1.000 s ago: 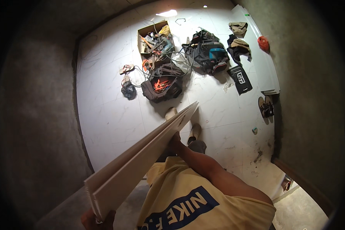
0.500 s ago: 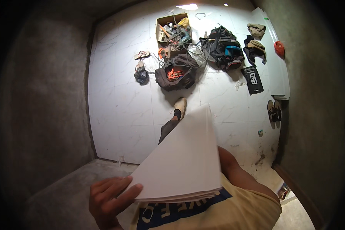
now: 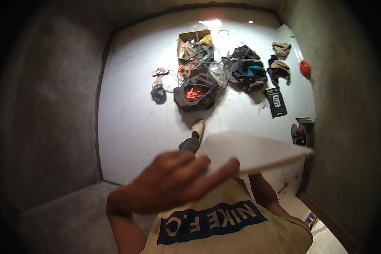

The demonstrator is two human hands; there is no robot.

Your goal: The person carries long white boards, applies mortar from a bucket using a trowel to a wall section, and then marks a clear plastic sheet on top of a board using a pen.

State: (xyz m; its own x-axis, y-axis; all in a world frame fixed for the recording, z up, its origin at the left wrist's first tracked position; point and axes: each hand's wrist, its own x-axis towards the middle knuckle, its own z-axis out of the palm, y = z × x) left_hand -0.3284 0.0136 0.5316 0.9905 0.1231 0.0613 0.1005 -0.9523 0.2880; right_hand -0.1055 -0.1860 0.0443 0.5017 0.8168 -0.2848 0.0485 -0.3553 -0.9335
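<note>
In front of my chest a white triangular tile piece (image 3: 254, 149) is held up and tilted, its thin brownish edge turned toward me. My left hand (image 3: 178, 180), blurred by motion, is closed at the left end of the piece, with a finger reaching along its near edge. My right arm (image 3: 263, 192) extends beneath the piece, which hides the right hand and its fingers.
Ahead on the white tiled floor (image 3: 131, 127) lie an open dark tool bag (image 3: 194, 95), a box of tools (image 3: 194, 46) with tangled cables, and a black backpack (image 3: 243, 70). Long white slabs (image 3: 302, 97) and shoes (image 3: 298, 134) line the right wall.
The white tile piece has turned and swung to the right, away from my chest, and now looks flatter. My left hand has moved up and right with it.
</note>
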